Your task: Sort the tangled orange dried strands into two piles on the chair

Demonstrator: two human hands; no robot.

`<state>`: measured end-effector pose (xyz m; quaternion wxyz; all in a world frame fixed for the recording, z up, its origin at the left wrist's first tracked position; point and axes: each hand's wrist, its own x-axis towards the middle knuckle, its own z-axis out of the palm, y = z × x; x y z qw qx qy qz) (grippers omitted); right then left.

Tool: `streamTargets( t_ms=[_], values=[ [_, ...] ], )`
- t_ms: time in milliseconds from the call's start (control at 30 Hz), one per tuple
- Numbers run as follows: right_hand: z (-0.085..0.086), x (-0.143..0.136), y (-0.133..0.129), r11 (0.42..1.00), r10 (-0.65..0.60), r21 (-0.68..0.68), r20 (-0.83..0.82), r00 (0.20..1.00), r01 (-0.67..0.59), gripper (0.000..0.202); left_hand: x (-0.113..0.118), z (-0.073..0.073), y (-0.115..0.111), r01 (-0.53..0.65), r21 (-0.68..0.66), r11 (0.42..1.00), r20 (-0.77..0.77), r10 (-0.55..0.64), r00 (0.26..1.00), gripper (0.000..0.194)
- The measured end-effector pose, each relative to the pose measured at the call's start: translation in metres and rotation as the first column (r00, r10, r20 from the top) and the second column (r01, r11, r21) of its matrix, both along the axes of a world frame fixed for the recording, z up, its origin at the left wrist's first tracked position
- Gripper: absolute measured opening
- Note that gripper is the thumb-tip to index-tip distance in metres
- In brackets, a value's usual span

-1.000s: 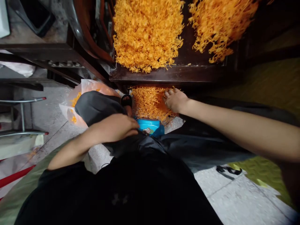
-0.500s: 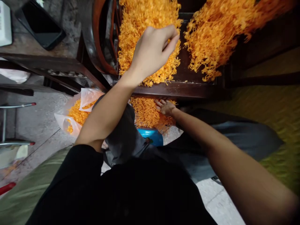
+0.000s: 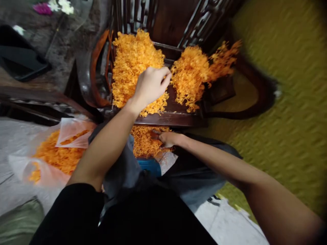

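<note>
My left hand [image 3: 152, 84] hangs over a big heap of frilly orange blossoms [image 3: 135, 58] on the seat of a dark wooden chair [image 3: 176, 119]. Its thumb and fingers are pinched together; whatever they may hold is too small to make out. Lower down, below the seat edge, my right hand [image 3: 166, 139] reaches into a mass of thin orange stems [image 3: 144, 141], fingers stretched out and apart among them. A second, smaller orange bunch [image 3: 190, 75] lies to the right on the seat, its darker stem end [image 3: 224, 61] pointing toward the armrest.
A clear plastic bag [image 3: 74, 132] with orange blossoms sits on the floor at left. Something blue [image 3: 150, 166] stands between my knees. A black phone [image 3: 21, 56] and small white flowers [image 3: 65, 6] lie on the table at upper left. Yellow textured material [image 3: 288, 119] covers the right side.
The view has shifted, bringing the chair's back and right armrest into sight. My left hand stays pinched over the heap. My right hand has pushed further among the stems.
</note>
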<state>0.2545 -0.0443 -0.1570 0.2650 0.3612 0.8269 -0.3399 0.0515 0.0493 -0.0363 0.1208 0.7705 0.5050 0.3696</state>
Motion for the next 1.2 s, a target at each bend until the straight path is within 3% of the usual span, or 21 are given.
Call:
streamTargets(
  t_ms=[100, 133, 167, 200, 233, 267, 333, 400, 567, 700, 767, 867, 1000, 1100, 1200],
  values=[
    [0.057, 0.025, 0.047, 0.977, 0.05, -0.2, -0.112, 0.992, -0.072, 0.069, 0.015, -0.001, 0.003, 0.003, 0.007, 1.0, 0.018, -0.003, 1.0, 0.031],
    [0.076, 0.038, 0.07, 0.99, -0.016, -0.14, -0.131, 0.991, -0.003, 0.065, 0.021, -0.001, 0.003, 0.004, 0.006, 1.0, 0.014, -0.004, 1.0, 0.031],
    [0.092, 0.053, 0.096, 0.994, -0.091, 0.051, -0.14, 0.986, 0.098, 0.059, 0.029, -0.001, 0.003, 0.01, 0.006, 1.0, 0.004, -0.01, 1.0, 0.031],
    [0.106, 0.07, 0.121, 0.936, -0.137, 0.309, -0.123, 0.983, 0.169, 0.055, 0.036, -0.001, 0.002, 0.023, 0.004, 1.0, -0.012, -0.023, 1.0, 0.032],
    [0.116, 0.087, 0.145, 0.8, -0.184, 0.568, -0.072, 0.98, 0.192, 0.052, 0.044, -0.001, 0.001, 0.042, 0.002, 0.999, -0.033, -0.042, 0.999, 0.034],
    [0.125, 0.105, 0.166, 0.656, -0.205, 0.74, -0.012, 0.979, 0.147, 0.052, 0.051, -0.002, 0.0, 0.066, -0.002, 0.998, -0.057, -0.066, 0.996, 0.035],
    [0.135, 0.135, 0.197, 0.543, -0.236, 0.833, 0.024, 0.971, 0.111, 0.056, 0.067, -0.005, -0.001, 0.122, -0.015, 0.992, -0.115, -0.123, 0.986, 0.038],
    [0.142, 0.157, 0.213, 0.511, -0.227, 0.857, 0.062, 0.972, 0.064, 0.057, 0.085, -0.011, 0.001, 0.175, -0.05, 0.983, -0.167, -0.181, 0.969, 0.039],
    [0.16, 0.163, 0.216, 0.458, -0.172, 0.87, 0.29, 0.942, -0.184, 0.044, 0.147, -0.03, 0.033, 0.195, -0.146, 0.97, -0.168, -0.219, 0.961, 0.036],
    [0.18, 0.146, 0.208, 0.5, -0.187, 0.848, 0.303, 0.934, -0.175, 0.039, 0.196, -0.038, 0.076, 0.033, -0.15, 0.988, -0.108, -0.049, 0.993, 0.083],
    [0.185, 0.138, 0.199, 0.499, -0.205, 0.852, 0.298, 0.932, -0.162, 0.037, 0.209, -0.043, 0.094, 0.028, -0.201, 0.979, -0.079, -0.045, 0.996, 0.082],
    [0.18, 0.129, 0.18, 0.465, -0.258, 0.876, 0.271, 0.927, -0.127, 0.04, 0.213, -0.052, 0.107, 0.059, -0.237, 0.97, -0.047, -0.072, 0.996, 0.067],
    [0.171, 0.127, 0.156, 0.404, -0.263, 0.909, 0.217, 0.94, -0.097, 0.039, 0.207, -0.065, 0.112, 0.076, -0.247, 0.966, -0.02, -0.084, 0.996, 0.066],
    [0.173, 0.128, 0.144, 0.346, -0.273, 0.935, 0.177, 0.945, -0.076, 0.038, 0.207, -0.072, 0.119, 0.066, -0.273, 0.96, -0.002, -0.069, 0.998, 0.066],
    [0.178, 0.127, 0.136, 0.338, -0.322, 0.941, 0.145, 0.935, -0.03, 0.038, 0.208, -0.079, 0.127, 0.056, -0.311, 0.949, -0.001, -0.059, 0.998, 0.062]
  ],
)
